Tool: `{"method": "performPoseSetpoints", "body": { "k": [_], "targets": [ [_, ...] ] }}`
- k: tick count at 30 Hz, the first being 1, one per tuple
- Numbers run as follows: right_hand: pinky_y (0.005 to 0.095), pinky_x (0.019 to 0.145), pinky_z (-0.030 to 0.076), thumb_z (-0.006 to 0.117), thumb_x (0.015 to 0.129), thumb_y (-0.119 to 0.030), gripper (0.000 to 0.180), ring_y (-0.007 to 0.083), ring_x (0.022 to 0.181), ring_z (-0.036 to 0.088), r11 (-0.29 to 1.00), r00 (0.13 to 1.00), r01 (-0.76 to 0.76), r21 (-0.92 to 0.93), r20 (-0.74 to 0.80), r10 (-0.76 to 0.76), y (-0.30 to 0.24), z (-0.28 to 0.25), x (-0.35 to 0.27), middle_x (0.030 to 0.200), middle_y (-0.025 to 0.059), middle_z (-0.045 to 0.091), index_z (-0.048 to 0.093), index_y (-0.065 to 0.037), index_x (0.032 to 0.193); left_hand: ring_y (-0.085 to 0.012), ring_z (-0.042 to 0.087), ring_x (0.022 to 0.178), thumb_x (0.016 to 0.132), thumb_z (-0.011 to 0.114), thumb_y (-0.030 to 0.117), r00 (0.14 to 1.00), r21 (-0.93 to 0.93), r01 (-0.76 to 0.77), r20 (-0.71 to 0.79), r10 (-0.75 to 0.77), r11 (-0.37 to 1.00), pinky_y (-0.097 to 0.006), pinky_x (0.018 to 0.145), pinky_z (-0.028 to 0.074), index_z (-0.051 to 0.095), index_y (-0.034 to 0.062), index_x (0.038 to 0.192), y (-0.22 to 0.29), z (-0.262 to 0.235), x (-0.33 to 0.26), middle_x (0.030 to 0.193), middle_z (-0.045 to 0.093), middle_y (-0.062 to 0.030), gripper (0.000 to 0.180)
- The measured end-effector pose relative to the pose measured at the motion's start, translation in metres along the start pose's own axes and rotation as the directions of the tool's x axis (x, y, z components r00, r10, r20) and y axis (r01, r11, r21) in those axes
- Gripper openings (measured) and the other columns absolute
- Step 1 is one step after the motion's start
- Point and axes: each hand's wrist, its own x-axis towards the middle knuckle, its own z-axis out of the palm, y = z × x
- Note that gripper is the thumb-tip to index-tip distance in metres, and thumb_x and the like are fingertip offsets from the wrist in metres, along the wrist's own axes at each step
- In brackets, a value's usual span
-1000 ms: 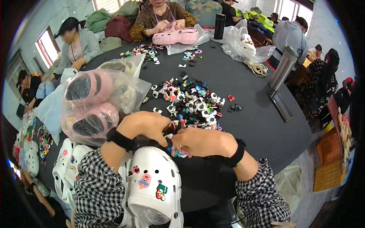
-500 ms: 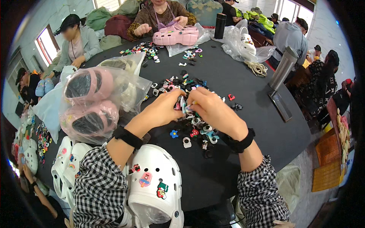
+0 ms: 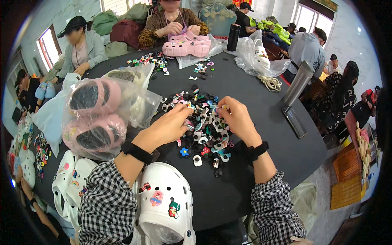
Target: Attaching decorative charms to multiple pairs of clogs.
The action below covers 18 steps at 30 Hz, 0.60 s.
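Observation:
My left hand (image 3: 169,125) and my right hand (image 3: 236,119) both reach into a pile of small colourful shoe charms (image 3: 203,122) on the round black table (image 3: 253,102). The left fingertips pinch at charms on the pile's left side. The right fingertips hold a small pale charm (image 3: 224,108) at the pile's right. A white clog (image 3: 165,204) with several charms pushed into its holes lies at the table's near edge, below my left forearm. A blue flower charm (image 3: 184,151) and a white ring charm (image 3: 197,160) lie loose at the pile's near side.
A clear bag with pink clogs (image 3: 96,120) sits left of the pile. More white clogs (image 3: 67,188) lie at lower left. Across the table a person handles a pink clog (image 3: 187,45). A steel flask (image 3: 299,83), a dark flat case (image 3: 295,121), a black flask (image 3: 233,37) and another charm pile (image 3: 149,61) stand farther off.
Both hands went from the near edge by the white clog out into the charm pile, and now sit spread slightly apart, picking among the charms.

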Motion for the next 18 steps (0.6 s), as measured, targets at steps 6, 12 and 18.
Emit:
{"method": "performPoseSetpoints", "body": {
  "k": [6, 12, 18],
  "targets": [
    [0.0321, 0.058, 0.052, 0.059, 0.093, -0.004, 0.010, 0.0218, 0.067, 0.069, 0.999, 0.996, 0.030, -0.012, 0.084, -0.029, 0.002, 0.009, -0.002, 0.079, 0.0156, 0.067, 0.054, 0.002, 0.097, -0.0392, 0.038, 0.137, 0.084, 0.070, 0.015, 0.957, -0.075, -0.218, 0.180, 0.228, 0.973, -0.043, 0.113, 0.035, 0.046, 0.0187, 0.142, 0.018, -0.001, -0.001, 0.145, 0.037, -0.0216, 0.062],
    [0.0301, 0.062, 0.056, 0.058, 0.095, -0.005, 0.010, 0.0202, 0.071, 0.071, 0.987, 0.984, -0.060, 0.152, 0.176, 0.033, -0.009, 0.005, -0.001, 0.082, 0.0147, 0.070, 0.053, 0.002, 0.099, -0.0345, 0.056, 0.117, 0.088, 0.066, 0.017, 0.992, 0.061, -0.027, 0.127, 0.019, 0.998, -0.041, 0.096, 0.048, 0.061, 0.0099, 0.114, 0.017, -0.014, -0.004, 0.132, 0.049, -0.0150, 0.027],
    [0.0288, 0.058, 0.055, 0.057, 0.097, -0.007, 0.009, 0.0150, 0.068, 0.070, 0.914, 0.982, -0.152, 0.375, -0.046, 0.182, -0.012, -0.005, 0.006, 0.073, 0.0103, 0.067, 0.055, 0.001, 0.099, -0.0353, 0.050, 0.128, 0.089, 0.062, 0.012, 0.995, -0.012, -0.090, -0.052, 0.090, 0.996, -0.041, 0.108, 0.040, 0.065, 0.0069, 0.115, 0.009, -0.011, 0.006, 0.137, 0.050, -0.0190, 0.027]
  ]
}}
